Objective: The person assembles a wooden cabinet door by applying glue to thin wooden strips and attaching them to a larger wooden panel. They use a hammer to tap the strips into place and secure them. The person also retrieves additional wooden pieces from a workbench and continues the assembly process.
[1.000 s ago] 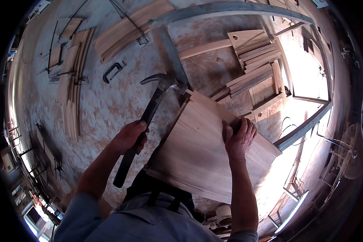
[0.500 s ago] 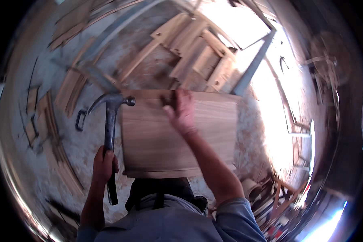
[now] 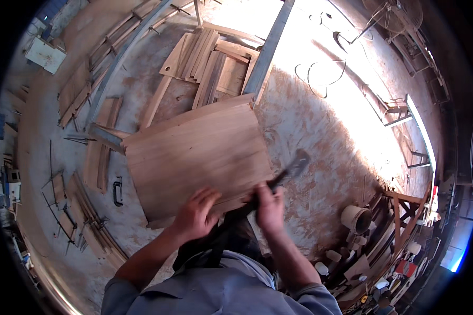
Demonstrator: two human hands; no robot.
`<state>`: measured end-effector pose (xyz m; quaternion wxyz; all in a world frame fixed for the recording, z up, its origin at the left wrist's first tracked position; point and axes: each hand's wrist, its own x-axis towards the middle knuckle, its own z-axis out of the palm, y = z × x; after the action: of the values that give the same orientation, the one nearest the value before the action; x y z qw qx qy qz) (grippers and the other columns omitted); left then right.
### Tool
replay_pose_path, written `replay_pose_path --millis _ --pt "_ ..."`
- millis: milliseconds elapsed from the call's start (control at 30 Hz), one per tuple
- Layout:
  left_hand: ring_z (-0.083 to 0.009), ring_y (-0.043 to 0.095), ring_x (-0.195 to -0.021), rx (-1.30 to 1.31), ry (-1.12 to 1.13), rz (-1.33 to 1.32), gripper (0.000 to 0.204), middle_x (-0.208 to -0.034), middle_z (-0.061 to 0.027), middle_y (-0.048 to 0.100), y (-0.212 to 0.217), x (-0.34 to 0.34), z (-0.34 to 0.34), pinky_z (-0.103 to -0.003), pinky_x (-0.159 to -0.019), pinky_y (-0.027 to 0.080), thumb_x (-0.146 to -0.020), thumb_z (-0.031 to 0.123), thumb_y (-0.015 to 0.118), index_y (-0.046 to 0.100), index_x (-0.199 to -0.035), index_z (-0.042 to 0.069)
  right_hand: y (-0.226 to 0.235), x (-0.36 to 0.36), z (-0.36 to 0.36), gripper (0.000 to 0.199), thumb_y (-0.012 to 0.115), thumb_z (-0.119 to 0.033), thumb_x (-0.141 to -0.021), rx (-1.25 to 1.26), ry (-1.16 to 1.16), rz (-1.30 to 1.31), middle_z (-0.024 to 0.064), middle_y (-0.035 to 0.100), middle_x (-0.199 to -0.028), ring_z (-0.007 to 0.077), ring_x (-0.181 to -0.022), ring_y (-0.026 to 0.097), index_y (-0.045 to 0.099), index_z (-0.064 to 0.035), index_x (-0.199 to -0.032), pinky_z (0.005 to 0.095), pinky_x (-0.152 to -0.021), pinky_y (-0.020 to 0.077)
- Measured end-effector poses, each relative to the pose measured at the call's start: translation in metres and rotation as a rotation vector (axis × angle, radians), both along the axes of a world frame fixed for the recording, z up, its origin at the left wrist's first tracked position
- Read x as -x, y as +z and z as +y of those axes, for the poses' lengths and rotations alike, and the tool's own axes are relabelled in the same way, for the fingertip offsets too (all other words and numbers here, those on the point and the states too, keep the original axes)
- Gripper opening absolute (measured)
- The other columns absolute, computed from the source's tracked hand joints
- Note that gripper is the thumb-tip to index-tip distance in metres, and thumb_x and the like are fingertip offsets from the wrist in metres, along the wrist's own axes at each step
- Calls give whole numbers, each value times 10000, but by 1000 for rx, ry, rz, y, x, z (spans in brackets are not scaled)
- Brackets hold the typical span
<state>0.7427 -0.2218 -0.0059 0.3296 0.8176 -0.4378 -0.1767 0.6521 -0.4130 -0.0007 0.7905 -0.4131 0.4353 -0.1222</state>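
Note:
A large pale wooden panel (image 3: 194, 152) lies flat on the dusty floor in front of me. My left hand (image 3: 194, 215) rests with spread fingers on the panel's near edge. My right hand (image 3: 270, 207) is closed around the dark handle of a hammer (image 3: 297, 164) just right of the panel's near right corner. The hammer head points up and to the right, above the floor. The handle's lower end runs down toward my body between my two hands.
Loose planks (image 3: 210, 63) are piled beyond the panel, beside a long metal beam (image 3: 268, 52). More strips (image 3: 94, 157) and a black clamp (image 3: 117, 191) lie to the left. A white bucket (image 3: 355, 218) and small containers stand at the right. Cable (image 3: 320, 73) loops on the sunlit floor.
The hammer has passed from my left hand to my right hand. My left hand now rests on the panel's near edge, and my view has swung round the panel.

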Motion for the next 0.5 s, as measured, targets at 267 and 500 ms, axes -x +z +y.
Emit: replay_pose_path --millis 267,500 --pt "-484 180 -1412 -477 195 -201 784 -1509 -313 220 -58 -6 4 -512 -1155 208 -815 293 708 357 -1393 -104 -24 136 -140 119 569 -152 -959 293 -252 162 38 521 -689 143 -514 536 498 -58 -971 295 -457 480" --pt "-457 162 -1427 -576 218 -266 824 -1545 -274 186 -80 -10 3 -543 -1150 186 -841 361 672 306 -1429 -85 -13 197 -147 180 616 -101 -907 320 -64 346 17 521 -680 92 -468 496 518 -4 -1022 247 -422 413"
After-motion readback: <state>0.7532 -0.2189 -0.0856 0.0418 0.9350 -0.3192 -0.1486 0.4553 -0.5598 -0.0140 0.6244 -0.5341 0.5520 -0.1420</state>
